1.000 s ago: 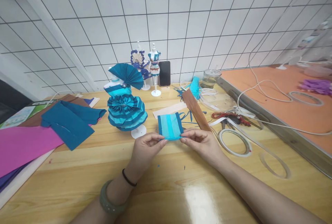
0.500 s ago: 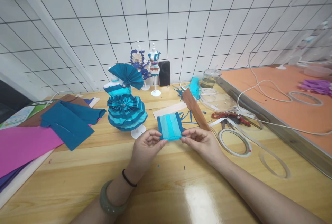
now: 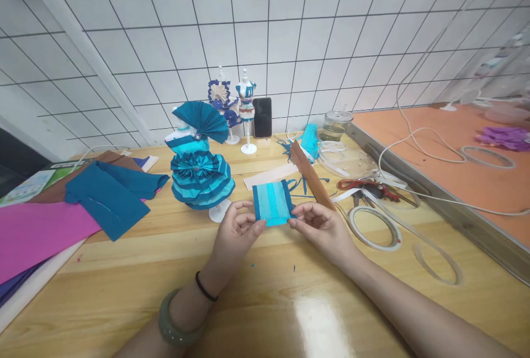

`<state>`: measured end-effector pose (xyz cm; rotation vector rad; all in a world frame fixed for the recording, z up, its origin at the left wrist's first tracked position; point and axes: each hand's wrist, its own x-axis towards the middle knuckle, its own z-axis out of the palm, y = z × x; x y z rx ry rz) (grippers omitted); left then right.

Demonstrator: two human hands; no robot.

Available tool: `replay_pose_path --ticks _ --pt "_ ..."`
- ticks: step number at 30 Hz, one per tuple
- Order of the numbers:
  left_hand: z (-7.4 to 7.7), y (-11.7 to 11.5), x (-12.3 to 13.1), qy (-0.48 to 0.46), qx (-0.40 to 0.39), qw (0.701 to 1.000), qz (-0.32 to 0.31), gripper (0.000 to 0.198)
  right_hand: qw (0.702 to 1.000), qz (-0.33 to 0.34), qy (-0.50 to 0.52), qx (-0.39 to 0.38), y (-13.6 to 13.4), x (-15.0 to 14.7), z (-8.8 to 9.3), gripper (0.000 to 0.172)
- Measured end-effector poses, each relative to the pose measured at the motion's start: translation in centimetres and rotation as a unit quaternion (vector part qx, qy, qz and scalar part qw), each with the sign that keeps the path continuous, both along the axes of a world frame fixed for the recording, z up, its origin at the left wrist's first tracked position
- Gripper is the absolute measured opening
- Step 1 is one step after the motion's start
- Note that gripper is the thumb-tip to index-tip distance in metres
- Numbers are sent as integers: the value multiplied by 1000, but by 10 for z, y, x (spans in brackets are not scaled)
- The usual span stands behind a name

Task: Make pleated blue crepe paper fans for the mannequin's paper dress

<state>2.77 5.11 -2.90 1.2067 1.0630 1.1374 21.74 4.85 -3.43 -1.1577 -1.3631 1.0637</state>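
A small piece of light-blue crepe paper (image 3: 272, 203) with dark-blue side edges is held up between my hands above the table. My left hand (image 3: 238, 236) pinches its lower left corner between thumb and fingers. At the lower right corner, my right hand (image 3: 323, 231) grips it the same way. Left of the paper stands a mini dress form (image 3: 202, 170) in a blue pleated paper dress, with a teal fan shape at its chest. A brown paper strip (image 3: 312, 175) lies just beyond my right hand.
Two smaller dressed forms, one in purple (image 3: 223, 98) and one in blue (image 3: 247, 101), stand at the back beside a phone (image 3: 262, 117). Teal paper (image 3: 111, 192) and pink paper (image 3: 41, 231) lie left. A tape roll (image 3: 355, 231), a glass cup (image 3: 336, 125) and a cable (image 3: 414, 134) are right.
The fingers of my left hand have loosened and shifted slightly at the paper's left edge. The paper has tilted a little; my right hand has hardly moved.
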Motion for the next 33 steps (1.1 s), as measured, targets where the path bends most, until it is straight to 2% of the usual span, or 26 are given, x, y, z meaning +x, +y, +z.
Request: replay_pose_path --ticks 4,6,8,11,13,17,23,28,33 --pt "2 1 -3 -3 1 1000 -12 32 1000 -8 1 3 1 0 0 21" --pt "3 2 -4 -16 -5 1000 -15 37 1000 -6 8 4 1 -1 0 21" --pt "2 2 -2 -36 -9 999 -23 53 1000 3 17 4 0 -2 -1 21" --pt "-1 -1 2 -52 5 997 -48 87 1000 12 15 4 -2 -5 -3 21" --pt "-2 -4 4 -38 18 997 -59 96 1000 17 8 6 -4 -7 -3 20" --pt "-3 -7 6 -3 44 997 -57 80 1000 23 2 12 -7 -9 -2 19" --pt "-6 -5 3 37 74 996 -23 52 999 28 7 15 -8 -9 -2 16" --pt "-6 -3 2 37 67 997 -7 43 999 35 1 10 -8 -8 -3 18" --pt "-5 -4 2 57 77 995 1 40 996 77 37 -18 -8 -9 0 20"
